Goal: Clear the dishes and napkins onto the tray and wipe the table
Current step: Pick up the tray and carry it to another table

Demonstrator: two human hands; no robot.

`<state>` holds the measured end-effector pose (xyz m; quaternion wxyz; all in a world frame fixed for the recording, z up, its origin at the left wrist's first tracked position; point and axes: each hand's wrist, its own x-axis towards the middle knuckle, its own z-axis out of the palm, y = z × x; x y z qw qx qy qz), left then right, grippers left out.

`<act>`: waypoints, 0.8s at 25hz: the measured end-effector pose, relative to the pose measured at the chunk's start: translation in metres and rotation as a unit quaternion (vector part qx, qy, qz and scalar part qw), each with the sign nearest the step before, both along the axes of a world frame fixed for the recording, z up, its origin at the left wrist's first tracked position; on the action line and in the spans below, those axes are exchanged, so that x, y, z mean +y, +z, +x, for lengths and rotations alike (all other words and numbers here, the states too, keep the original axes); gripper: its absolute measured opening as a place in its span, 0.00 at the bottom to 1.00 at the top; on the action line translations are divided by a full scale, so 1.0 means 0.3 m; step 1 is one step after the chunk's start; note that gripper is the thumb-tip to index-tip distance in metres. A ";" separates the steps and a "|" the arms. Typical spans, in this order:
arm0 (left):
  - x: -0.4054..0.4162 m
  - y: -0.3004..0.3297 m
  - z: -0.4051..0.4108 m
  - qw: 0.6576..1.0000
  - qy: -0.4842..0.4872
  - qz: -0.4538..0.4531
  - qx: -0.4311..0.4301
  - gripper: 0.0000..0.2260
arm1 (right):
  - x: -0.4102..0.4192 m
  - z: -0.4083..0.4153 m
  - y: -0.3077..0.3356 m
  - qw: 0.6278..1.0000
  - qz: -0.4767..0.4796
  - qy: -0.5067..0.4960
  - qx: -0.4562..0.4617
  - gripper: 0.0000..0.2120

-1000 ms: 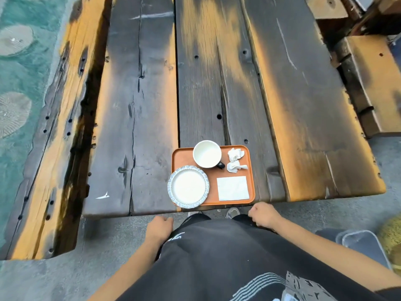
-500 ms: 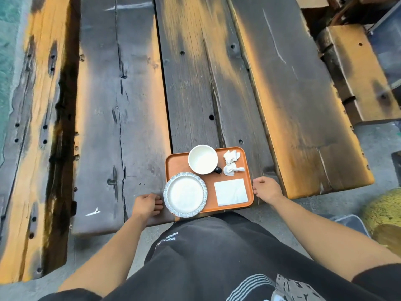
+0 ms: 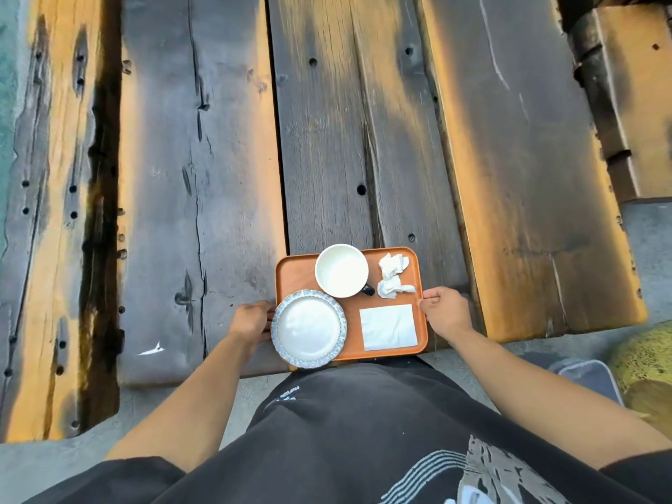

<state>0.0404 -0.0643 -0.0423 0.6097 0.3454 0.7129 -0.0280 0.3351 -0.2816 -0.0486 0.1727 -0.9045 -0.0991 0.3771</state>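
Note:
An orange tray sits at the near edge of the dark plank table. On it are a white plate with a grey patterned rim, a white cup with a dark handle, two crumpled napkins and a flat folded napkin. My left hand is against the tray's left edge beside the plate, fingers curled. At the tray's right edge, my right hand has curled fingers on the rim.
A wooden bench runs along the table's far right. Another plank bench lies on the left. A grey container and a yellow-green mound sit on the concrete floor at the right.
Both hands rose from my waist to the table edge and then closed in on the tray's two sides. The camera moved nearer the table.

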 end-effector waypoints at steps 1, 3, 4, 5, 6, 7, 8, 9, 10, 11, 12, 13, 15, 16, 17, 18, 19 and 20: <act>-0.002 -0.010 0.003 1.000 0.002 0.001 0.004 0.11 | 0.002 0.001 0.001 1.000 -0.007 0.005 0.001 0.04; -0.009 -0.024 0.008 1.000 0.005 0.013 0.010 0.12 | 0.002 0.004 -0.004 1.000 -0.016 0.018 0.000 0.03; -0.012 -0.029 0.010 1.000 0.008 0.018 0.012 0.13 | 0.003 0.006 -0.006 1.000 -0.018 0.025 -0.003 0.03; -0.014 -0.032 0.010 1.000 0.010 0.021 0.016 0.13 | 0.005 0.004 -0.004 0.999 -0.021 0.032 -0.004 0.03; -0.015 -0.034 0.009 0.999 0.010 0.025 0.019 0.13 | 0.005 0.002 -0.004 0.999 -0.021 0.043 -0.006 0.02; -0.016 -0.034 0.010 0.999 0.009 0.026 0.019 0.13 | 0.007 -0.001 -0.001 0.998 -0.021 0.057 -0.009 0.01; -0.017 -0.037 0.009 0.999 0.012 0.029 0.017 0.12 | 0.008 -0.004 -0.003 0.997 -0.021 0.071 -0.015 0.02; -0.018 -0.035 0.010 0.999 0.014 0.030 0.017 0.12 | 0.009 -0.007 -0.004 0.996 -0.023 0.083 -0.022 0.03; -0.019 -0.038 0.009 0.999 0.014 0.034 0.019 0.11 | 0.010 -0.009 -0.005 0.995 -0.024 0.092 -0.029 0.03; -0.021 -0.041 0.008 0.999 0.014 0.038 0.020 0.10 | 0.011 -0.011 -0.004 0.994 -0.027 0.097 -0.035 0.03; -0.023 -0.045 0.006 0.999 0.015 0.042 0.020 0.10 | 0.012 -0.011 -0.004 0.994 -0.027 0.100 -0.039 0.03; -0.026 -0.040 0.009 0.999 0.014 0.043 0.018 0.11 | 0.012 -0.011 -0.002 0.994 -0.023 0.100 -0.043 0.04; -0.032 -0.035 0.010 0.999 0.019 0.040 0.013 0.12 | 0.013 -0.010 -0.001 0.994 -0.011 0.100 -0.052 0.04; -0.035 -0.034 0.007 0.999 0.025 0.039 0.011 0.12 | 0.012 -0.011 0.002 0.993 -0.005 0.100 -0.058 0.04; -0.037 -0.029 0.003 0.999 0.031 0.036 0.009 0.11 | 0.012 -0.015 0.007 0.993 0.000 0.099 -0.062 0.03; -0.037 -0.028 -0.004 0.999 0.036 0.034 0.008 0.11 | 0.011 -0.019 0.010 0.993 0.004 0.100 -0.064 0.03; -0.037 -0.027 -0.012 0.999 0.037 0.031 0.008 0.11 | 0.009 -0.026 0.014 0.992 0.007 0.102 -0.067 0.03; -0.037 -0.032 -0.025 0.999 0.034 0.028 0.010 0.11 | 0.006 -0.034 0.017 0.992 0.008 0.106 -0.070 0.03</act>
